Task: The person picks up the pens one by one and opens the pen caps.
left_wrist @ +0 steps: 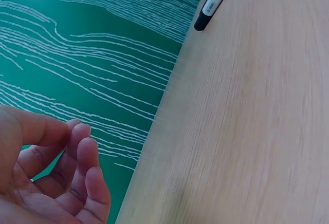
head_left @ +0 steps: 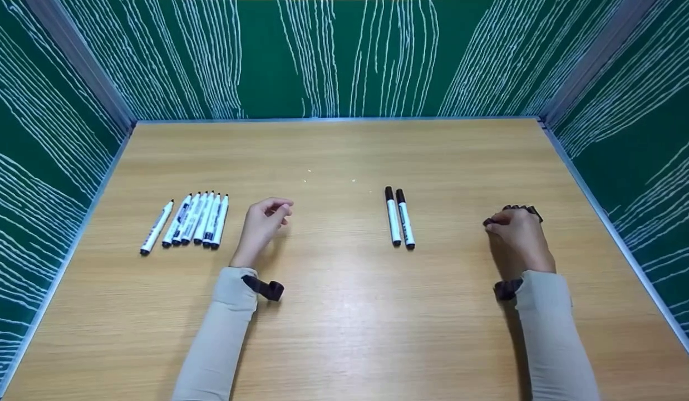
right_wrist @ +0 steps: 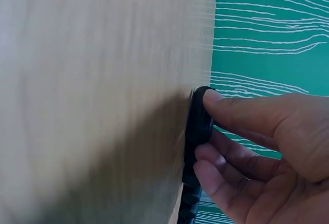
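My right hand point(head_left: 518, 231) pinches a small black marker cap point(right_wrist: 198, 121) between thumb and fingers, at the table's right side. Beside that hand lies a row of more black caps point(head_left: 531, 209), partly hidden behind it. My left hand point(head_left: 265, 219) hovers over the table with loosely curled fingers and nothing in them. Left of it lie several uncapped white markers point(head_left: 195, 218) side by side, black tips pointing away. A lone uncapped marker point(head_left: 157, 228) sits at that group's left end. Two capped markers point(head_left: 393, 223) lie parallel between the hands.
The wooden table point(head_left: 344, 323) has green walls point(head_left: 266, 83) with white streaks on its far, left and right sides. A few tiny white specks point(head_left: 309, 171) dot the tabletop. Dark straps point(head_left: 264, 288) circle both wrists over the light sleeves.
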{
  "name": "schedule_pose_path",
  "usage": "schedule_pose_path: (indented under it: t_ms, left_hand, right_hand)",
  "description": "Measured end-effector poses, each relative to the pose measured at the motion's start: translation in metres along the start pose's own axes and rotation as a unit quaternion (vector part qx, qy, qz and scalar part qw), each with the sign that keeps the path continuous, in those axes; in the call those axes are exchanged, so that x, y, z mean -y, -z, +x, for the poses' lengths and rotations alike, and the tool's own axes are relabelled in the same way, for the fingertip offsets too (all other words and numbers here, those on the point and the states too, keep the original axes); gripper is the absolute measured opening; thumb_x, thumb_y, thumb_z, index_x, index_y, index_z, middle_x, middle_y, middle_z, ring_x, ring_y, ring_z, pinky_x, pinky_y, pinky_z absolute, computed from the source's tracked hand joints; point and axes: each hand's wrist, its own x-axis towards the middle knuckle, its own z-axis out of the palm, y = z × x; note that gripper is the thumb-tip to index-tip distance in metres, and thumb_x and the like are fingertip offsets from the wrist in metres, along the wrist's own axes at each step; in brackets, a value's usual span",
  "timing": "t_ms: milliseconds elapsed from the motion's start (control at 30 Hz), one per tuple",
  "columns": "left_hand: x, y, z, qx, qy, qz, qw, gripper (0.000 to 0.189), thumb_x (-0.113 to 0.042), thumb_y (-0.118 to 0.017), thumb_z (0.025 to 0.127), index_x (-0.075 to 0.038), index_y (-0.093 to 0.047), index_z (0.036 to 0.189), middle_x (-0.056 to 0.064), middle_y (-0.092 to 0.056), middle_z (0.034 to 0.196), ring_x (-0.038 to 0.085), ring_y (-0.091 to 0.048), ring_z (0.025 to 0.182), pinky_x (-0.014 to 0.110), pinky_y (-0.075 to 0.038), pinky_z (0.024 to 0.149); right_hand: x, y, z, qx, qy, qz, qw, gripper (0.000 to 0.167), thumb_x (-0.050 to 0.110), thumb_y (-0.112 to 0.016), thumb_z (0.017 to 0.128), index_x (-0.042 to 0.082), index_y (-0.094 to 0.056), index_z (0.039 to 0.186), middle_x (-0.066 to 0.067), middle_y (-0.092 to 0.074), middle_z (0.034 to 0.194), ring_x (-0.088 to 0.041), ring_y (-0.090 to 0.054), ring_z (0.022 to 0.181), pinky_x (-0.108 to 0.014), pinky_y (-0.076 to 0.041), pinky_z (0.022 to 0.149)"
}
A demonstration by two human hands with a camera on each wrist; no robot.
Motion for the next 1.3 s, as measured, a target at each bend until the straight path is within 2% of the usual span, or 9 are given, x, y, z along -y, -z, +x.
schedule_pose_path:
  t_ms: [267,467,533,633,700,800,1000,1100,1300]
  left_hand:
    - [0.003,-0.004,0.003,0.003,-0.004,0.014,0.9999,0.021,-0.01,-0.057,0.094,-0.002,-0.068,0.109,0.005,-0.066,0.09,0.012,-0.059,0.074,0.028,-0.052,0.073]
    - [0.001,-0.012,0.005,0.013,-0.004,0.023,0.9996,0.025,-0.012,-0.057,0.095,-0.002,-0.065,0.117,0.01,-0.065,0.099,0.016,-0.059,0.084,0.022,-0.049,0.074]
    - [-0.001,-0.017,0.006,0.012,-0.01,0.022,0.9996,0.028,-0.012,-0.057,0.095,-0.001,-0.062,0.12,0.011,-0.064,0.101,0.017,-0.058,0.088,0.022,-0.048,0.075]
    - [-0.003,-0.026,0.009,0.009,-0.023,0.011,0.9996,0.03,-0.009,-0.057,0.094,0.002,-0.06,0.121,0.012,-0.062,0.102,0.018,-0.058,0.089,0.022,-0.047,0.077]
    - [-0.004,-0.033,0.011,0.009,-0.034,0.006,0.9994,0.031,-0.007,-0.056,0.093,0.004,-0.059,0.122,0.013,-0.062,0.102,0.018,-0.058,0.089,0.023,-0.047,0.079]
    - [-0.006,-0.045,0.012,0.017,-0.04,0.002,0.9991,0.031,-0.007,-0.056,0.093,0.004,-0.059,0.121,0.014,-0.062,0.104,0.02,-0.058,0.091,0.026,-0.048,0.083]
    - [-0.009,-0.062,0.015,0.034,-0.036,0.006,0.9987,0.029,-0.009,-0.056,0.094,0.003,-0.059,0.121,0.014,-0.062,0.106,0.022,-0.058,0.094,0.031,-0.049,0.086]
    - [-0.01,-0.07,0.017,0.046,-0.035,-0.001,0.9983,0.03,-0.01,-0.056,0.094,0.003,-0.059,0.121,0.014,-0.062,0.105,0.021,-0.059,0.092,0.029,-0.051,0.084]
    - [-0.014,-0.084,0.023,0.065,-0.04,-0.002,0.9971,0.03,-0.011,-0.059,0.093,0.003,-0.06,0.12,0.013,-0.063,0.107,0.02,-0.059,0.092,0.028,-0.051,0.083]
  right_hand:
    - [0.003,0.0,-0.002,-0.014,-0.01,-0.002,0.9998,0.029,0.012,-0.057,0.096,-0.004,-0.063,0.119,-0.026,-0.062,0.116,-0.037,-0.058,0.105,-0.052,-0.049,0.094]
    - [0.007,0.002,-0.004,-0.02,-0.018,0.014,0.9995,0.037,0.023,-0.051,0.1,-0.003,-0.06,0.124,-0.025,-0.06,0.121,-0.034,-0.058,0.106,-0.05,-0.048,0.097]
    - [0.009,0.004,-0.005,-0.017,-0.02,0.034,0.9991,0.041,0.028,-0.05,0.1,-0.002,-0.059,0.126,-0.024,-0.06,0.123,-0.032,-0.059,0.106,-0.045,-0.05,0.095]
    - [0.011,0.008,-0.005,-0.017,-0.012,0.058,0.9981,0.045,0.035,-0.05,0.099,0.0,-0.059,0.127,-0.023,-0.06,0.123,-0.03,-0.059,0.107,-0.026,-0.052,0.087]
    - [0.012,0.01,-0.005,-0.022,-0.001,0.064,0.9977,0.048,0.037,-0.051,0.098,-0.001,-0.059,0.126,-0.023,-0.061,0.123,-0.03,-0.059,0.107,-0.014,-0.048,0.077]
    - [0.014,0.012,-0.006,-0.026,0.009,0.07,0.9972,0.05,0.04,-0.052,0.097,-0.001,-0.06,0.126,-0.023,-0.061,0.122,-0.028,-0.058,0.104,-0.006,-0.043,0.068]
    - [0.019,0.008,-0.005,-0.027,0.02,0.089,0.9954,0.054,0.045,-0.052,0.096,0.002,-0.059,0.129,-0.02,-0.061,0.123,-0.017,-0.055,0.097,-0.01,-0.046,0.069]
    - [0.023,0.005,-0.004,-0.021,0.013,0.116,0.9929,0.055,0.046,-0.052,0.096,0.004,-0.057,0.131,-0.016,-0.06,0.121,-0.017,-0.056,0.098,-0.015,-0.05,0.073]
    - [0.034,-0.002,0.0,-0.026,0.016,0.197,0.9799,0.055,0.041,-0.057,0.094,-0.001,-0.056,0.13,0.006,-0.062,0.1,-0.013,-0.061,0.093,-0.018,-0.054,0.077]
